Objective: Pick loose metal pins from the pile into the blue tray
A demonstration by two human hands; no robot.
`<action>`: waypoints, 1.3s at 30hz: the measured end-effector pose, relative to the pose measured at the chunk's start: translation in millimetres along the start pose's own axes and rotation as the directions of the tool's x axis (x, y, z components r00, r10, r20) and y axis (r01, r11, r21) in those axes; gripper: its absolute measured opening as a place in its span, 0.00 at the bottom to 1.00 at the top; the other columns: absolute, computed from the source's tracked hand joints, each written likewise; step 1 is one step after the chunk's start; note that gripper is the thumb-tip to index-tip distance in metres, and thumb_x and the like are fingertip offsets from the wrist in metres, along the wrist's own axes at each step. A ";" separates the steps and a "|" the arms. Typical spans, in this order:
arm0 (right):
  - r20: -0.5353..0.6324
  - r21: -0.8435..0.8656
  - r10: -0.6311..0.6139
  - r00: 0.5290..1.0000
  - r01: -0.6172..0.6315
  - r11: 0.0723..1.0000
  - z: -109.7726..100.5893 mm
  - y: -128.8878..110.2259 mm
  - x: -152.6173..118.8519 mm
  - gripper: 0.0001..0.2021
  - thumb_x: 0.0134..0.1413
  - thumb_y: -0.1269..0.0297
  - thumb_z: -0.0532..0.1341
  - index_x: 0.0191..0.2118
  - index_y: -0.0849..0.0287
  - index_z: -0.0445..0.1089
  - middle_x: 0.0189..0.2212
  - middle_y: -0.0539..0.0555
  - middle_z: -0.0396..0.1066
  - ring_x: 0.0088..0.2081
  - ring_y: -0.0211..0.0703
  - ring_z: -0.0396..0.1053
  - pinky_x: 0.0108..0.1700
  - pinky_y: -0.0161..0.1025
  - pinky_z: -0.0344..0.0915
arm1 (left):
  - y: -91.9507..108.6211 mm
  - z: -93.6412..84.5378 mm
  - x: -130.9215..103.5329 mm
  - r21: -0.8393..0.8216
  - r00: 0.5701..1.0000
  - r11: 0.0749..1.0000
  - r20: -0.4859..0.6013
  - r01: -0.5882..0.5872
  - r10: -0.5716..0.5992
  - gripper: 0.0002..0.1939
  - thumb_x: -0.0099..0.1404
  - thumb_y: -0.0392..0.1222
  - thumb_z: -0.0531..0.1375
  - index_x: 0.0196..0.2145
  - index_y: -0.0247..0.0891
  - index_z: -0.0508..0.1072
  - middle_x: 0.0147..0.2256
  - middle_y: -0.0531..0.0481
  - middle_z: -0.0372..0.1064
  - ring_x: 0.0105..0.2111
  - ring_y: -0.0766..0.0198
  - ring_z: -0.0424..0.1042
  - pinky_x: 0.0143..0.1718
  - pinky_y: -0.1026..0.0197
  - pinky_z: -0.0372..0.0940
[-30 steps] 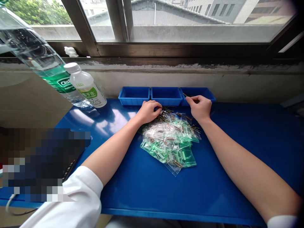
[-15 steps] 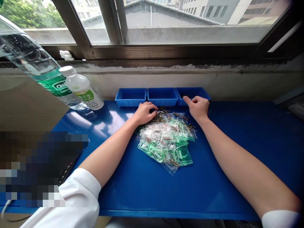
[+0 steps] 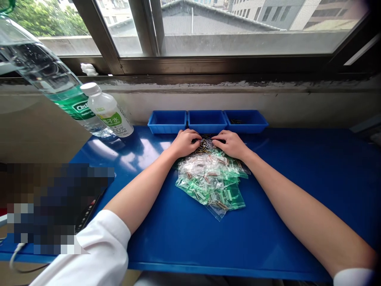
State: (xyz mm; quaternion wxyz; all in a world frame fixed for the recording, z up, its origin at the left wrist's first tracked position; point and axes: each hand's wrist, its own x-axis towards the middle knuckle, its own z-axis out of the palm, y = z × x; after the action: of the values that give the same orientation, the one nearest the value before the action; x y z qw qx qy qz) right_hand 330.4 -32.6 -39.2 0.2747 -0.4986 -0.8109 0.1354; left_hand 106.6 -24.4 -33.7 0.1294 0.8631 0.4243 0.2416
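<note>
I read "100%" on the small bottle (image 3: 107, 112) at ten o'clock. My left hand (image 3: 185, 143) and right hand (image 3: 230, 143), fingers curled, touch loose pins (image 3: 204, 144) before the trays (image 3: 207, 120); whether they pinch any I cannot tell. Open mat (image 3: 312, 167) at three.

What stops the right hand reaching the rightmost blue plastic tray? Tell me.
Probably nothing. The right hand rests on the loose metal pins, and the rightmost blue plastic tray sits just beyond it across bare blue table, with nothing between.
</note>
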 end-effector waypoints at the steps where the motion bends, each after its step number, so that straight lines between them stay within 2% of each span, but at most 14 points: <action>1: -0.014 0.015 0.017 1.000 -0.017 1.000 0.5 -0.4 0.6 0.12 0.55 0.59 0.59 0.38 0.56 0.79 0.34 0.55 0.74 0.36 0.47 0.71 0.42 0.43 0.67 | 0.1 0.1 -0.1 0.001 1.000 1.000 0.000 -0.001 0.001 0.14 0.63 0.41 0.52 0.39 0.43 0.78 0.45 0.49 0.74 0.48 0.56 0.69 0.52 0.51 0.57; 5: -0.042 0.035 0.081 0.996 -0.079 0.996 0.4 -2.0 3.6 0.10 0.52 0.63 0.60 0.36 0.57 0.79 0.33 0.54 0.75 0.35 0.46 0.72 0.42 0.42 0.68 | 0.0 0.6 -0.3 0.003 1.000 1.000 0.004 -0.003 0.003 0.14 0.63 0.41 0.52 0.39 0.42 0.78 0.45 0.49 0.74 0.48 0.56 0.69 0.52 0.51 0.57; 11: -0.015 -0.027 0.114 0.993 -0.114 0.993 -2.9 2.1 8.1 0.11 0.49 0.69 0.59 0.34 0.57 0.79 0.35 0.54 0.77 0.36 0.48 0.73 0.44 0.43 0.68 | -1.1 1.9 -0.3 0.001 1.000 1.000 -0.006 -0.010 0.010 0.14 0.63 0.42 0.52 0.38 0.42 0.78 0.44 0.50 0.74 0.47 0.57 0.69 0.52 0.52 0.57; 18: -0.034 -0.108 0.123 0.992 -0.126 0.986 -2.5 0.6 8.8 0.07 0.50 0.68 0.60 0.29 0.58 0.77 0.31 0.55 0.75 0.32 0.46 0.71 0.40 0.41 0.65 | -1.3 2.0 -0.3 -0.007 1.000 1.000 0.000 0.000 0.000 0.14 0.63 0.42 0.52 0.38 0.42 0.77 0.44 0.48 0.74 0.47 0.56 0.69 0.50 0.53 0.58; 21: -0.073 -0.085 0.116 0.991 -0.122 0.989 -2.0 -1.6 6.9 0.07 0.52 0.66 0.59 0.28 0.60 0.73 0.30 0.56 0.73 0.32 0.45 0.69 0.38 0.41 0.64 | -1.0 0.9 -0.4 -0.002 1.000 1.000 -0.007 0.004 -0.004 0.13 0.64 0.43 0.53 0.40 0.42 0.76 0.44 0.48 0.74 0.47 0.56 0.69 0.50 0.52 0.57; 25: -0.075 0.002 0.045 0.996 -0.044 0.999 -4.4 -4.4 3.0 0.09 0.57 0.62 0.56 0.29 0.59 0.68 0.29 0.56 0.70 0.32 0.45 0.67 0.35 0.40 0.61 | 2.2 -1.8 0.3 0.013 0.999 1.000 -0.047 0.022 -0.021 0.15 0.65 0.46 0.54 0.46 0.42 0.73 0.46 0.48 0.73 0.48 0.55 0.68 0.50 0.52 0.55; 28: -0.085 0.035 -0.033 0.996 0.036 0.999 -6.7 -8.4 0.9 0.08 0.59 0.63 0.53 0.30 0.59 0.65 0.30 0.56 0.68 0.32 0.44 0.66 0.35 0.40 0.60 | 6.5 -3.0 1.6 0.028 0.998 1.000 -0.068 -0.006 0.008 0.17 0.66 0.49 0.54 0.48 0.42 0.72 0.46 0.48 0.73 0.49 0.56 0.68 0.49 0.54 0.54; 34: -0.050 0.081 -0.135 0.990 0.139 0.987 -6.5 -17.8 -0.4 0.10 0.62 0.63 0.49 0.30 0.58 0.60 0.28 0.55 0.66 0.29 0.43 0.63 0.33 0.39 0.59 | 12.0 -2.2 2.5 0.012 0.987 0.988 -0.042 -0.152 0.152 0.15 0.70 0.47 0.50 0.41 0.42 0.75 0.41 0.50 0.75 0.44 0.61 0.70 0.46 0.56 0.53; 39: -0.009 0.112 -0.202 0.979 0.202 0.973 -5.7 -21.8 -0.5 0.10 0.62 0.63 0.51 0.30 0.58 0.63 0.28 0.54 0.66 0.29 0.41 0.64 0.33 0.38 0.59 | 13.4 -1.3 3.5 -0.063 0.983 0.986 -0.110 -0.151 0.144 0.14 0.69 0.47 0.52 0.41 0.40 0.76 0.39 0.49 0.75 0.41 0.62 0.71 0.46 0.57 0.54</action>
State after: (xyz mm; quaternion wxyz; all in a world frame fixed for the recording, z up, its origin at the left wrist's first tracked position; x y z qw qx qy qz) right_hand 317.9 -43.5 -23.9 0.3135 -0.3973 -0.8488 0.1529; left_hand 116.8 -29.8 -25.8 0.1191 0.8731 0.3565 0.3104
